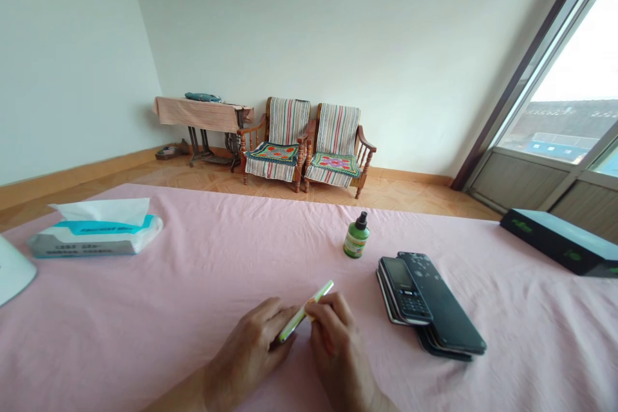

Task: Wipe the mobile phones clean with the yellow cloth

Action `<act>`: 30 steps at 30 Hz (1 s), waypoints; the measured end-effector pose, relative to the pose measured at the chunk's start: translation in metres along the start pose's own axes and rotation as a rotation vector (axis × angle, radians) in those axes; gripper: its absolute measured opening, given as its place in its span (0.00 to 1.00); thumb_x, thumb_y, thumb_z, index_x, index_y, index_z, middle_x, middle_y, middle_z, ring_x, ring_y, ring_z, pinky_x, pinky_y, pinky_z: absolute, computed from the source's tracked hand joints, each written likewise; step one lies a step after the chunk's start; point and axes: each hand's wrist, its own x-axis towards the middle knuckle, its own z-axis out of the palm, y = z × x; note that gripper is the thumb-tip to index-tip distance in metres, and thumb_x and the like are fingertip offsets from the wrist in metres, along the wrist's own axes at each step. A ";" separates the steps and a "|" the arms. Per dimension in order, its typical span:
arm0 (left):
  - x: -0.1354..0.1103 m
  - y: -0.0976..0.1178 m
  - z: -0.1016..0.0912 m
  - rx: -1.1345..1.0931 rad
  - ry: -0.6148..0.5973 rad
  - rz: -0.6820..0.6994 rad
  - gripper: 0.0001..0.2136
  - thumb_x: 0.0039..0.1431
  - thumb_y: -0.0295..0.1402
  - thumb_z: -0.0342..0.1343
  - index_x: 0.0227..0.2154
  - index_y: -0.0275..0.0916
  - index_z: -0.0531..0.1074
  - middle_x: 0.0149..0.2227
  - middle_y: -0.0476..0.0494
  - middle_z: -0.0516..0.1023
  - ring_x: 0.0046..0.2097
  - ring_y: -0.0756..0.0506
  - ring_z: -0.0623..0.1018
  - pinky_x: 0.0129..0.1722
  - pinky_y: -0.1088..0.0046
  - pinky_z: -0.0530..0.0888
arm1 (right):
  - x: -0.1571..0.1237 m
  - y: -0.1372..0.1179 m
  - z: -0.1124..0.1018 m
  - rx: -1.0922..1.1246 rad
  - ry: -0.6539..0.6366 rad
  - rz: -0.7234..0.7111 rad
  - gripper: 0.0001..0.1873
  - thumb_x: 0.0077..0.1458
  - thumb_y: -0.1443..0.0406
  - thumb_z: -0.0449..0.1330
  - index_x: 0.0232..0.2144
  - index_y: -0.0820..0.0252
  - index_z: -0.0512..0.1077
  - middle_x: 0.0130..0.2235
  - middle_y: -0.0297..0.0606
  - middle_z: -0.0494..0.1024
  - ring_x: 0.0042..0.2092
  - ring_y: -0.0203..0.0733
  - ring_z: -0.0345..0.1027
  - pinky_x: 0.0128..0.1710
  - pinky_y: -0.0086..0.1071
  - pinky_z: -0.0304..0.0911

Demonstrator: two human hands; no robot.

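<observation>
Held low over the pink cloth is a thin, flat, phone-like slab with white and lime-green edges, tilted up to the right and seen nearly edge-on. My left hand is closed around its lower left end, thumb along the near side. With curled fingers, my right hand pinches the slab's upper part near the middle; its fingertips are partly hidden. To the right of my right hand lies a keypad phone on top of another flat device, beside stacked dark flat phones or tablets.
A green spray bottle with a black top stands beyond my hands. A tissue pack and part of a white rounded object are at left. A black box sits at the far right. Two wooden chairs stand past the pink-covered table.
</observation>
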 end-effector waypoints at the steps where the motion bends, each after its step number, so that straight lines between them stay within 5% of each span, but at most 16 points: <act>1: 0.000 0.002 -0.001 -0.014 -0.004 0.009 0.15 0.59 0.23 0.52 0.47 0.43 0.70 0.39 0.48 0.73 0.42 0.46 0.73 0.43 0.74 0.70 | -0.003 -0.007 0.005 0.033 -0.041 -0.043 0.15 0.55 0.77 0.48 0.37 0.58 0.70 0.35 0.38 0.69 0.35 0.36 0.67 0.35 0.26 0.65; 6: 0.002 0.005 -0.005 -0.019 -0.023 0.055 0.09 0.63 0.29 0.51 0.45 0.41 0.70 0.38 0.47 0.74 0.41 0.46 0.73 0.42 0.73 0.71 | -0.007 -0.020 0.010 0.043 -0.116 -0.164 0.14 0.56 0.75 0.49 0.38 0.58 0.70 0.36 0.39 0.69 0.35 0.36 0.67 0.35 0.26 0.65; 14: -0.005 -0.011 -0.001 0.067 0.237 0.192 0.16 0.62 0.24 0.47 0.51 0.40 0.67 0.39 0.43 0.72 0.41 0.47 0.76 0.42 0.75 0.73 | 0.009 0.010 -0.015 -0.056 0.038 0.073 0.15 0.54 0.77 0.50 0.37 0.58 0.71 0.34 0.37 0.69 0.35 0.36 0.67 0.34 0.26 0.64; 19: -0.011 -0.007 -0.004 0.093 0.334 0.336 0.16 0.61 0.22 0.49 0.51 0.39 0.67 0.40 0.42 0.71 0.41 0.48 0.75 0.42 0.77 0.73 | 0.008 0.008 -0.010 0.045 -0.018 0.102 0.12 0.55 0.76 0.51 0.32 0.59 0.71 0.31 0.35 0.69 0.31 0.35 0.66 0.30 0.24 0.62; 30: -0.001 -0.014 -0.001 0.157 0.366 0.283 0.20 0.57 0.18 0.45 0.49 0.40 0.69 0.38 0.42 0.71 0.40 0.47 0.76 0.39 0.76 0.75 | 0.005 -0.005 -0.004 0.135 0.057 0.056 0.13 0.54 0.76 0.50 0.34 0.59 0.72 0.32 0.36 0.69 0.32 0.34 0.66 0.29 0.24 0.62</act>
